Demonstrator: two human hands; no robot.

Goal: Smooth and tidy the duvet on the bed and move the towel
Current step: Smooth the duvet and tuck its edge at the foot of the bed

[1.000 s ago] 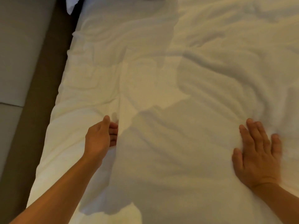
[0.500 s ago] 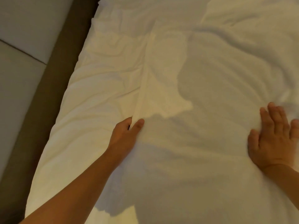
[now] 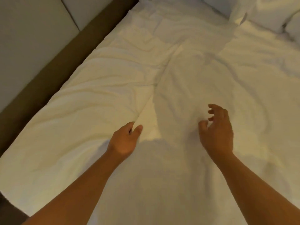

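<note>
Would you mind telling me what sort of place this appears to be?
Probably a bedroom, perhaps a hotel room: a wide bed under a rumpled white fabric duvet, plump white pillows at its head, and a padded pale wall panel beside it.

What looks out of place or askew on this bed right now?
The duvet is rumpled, with a raised fold running up its middle from where the left hand pinches it. Nothing looks spilled or damaged. No towel is identifiable.

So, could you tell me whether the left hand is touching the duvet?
Touching: the head view shows the left hand pinching a duvet fold.
</note>
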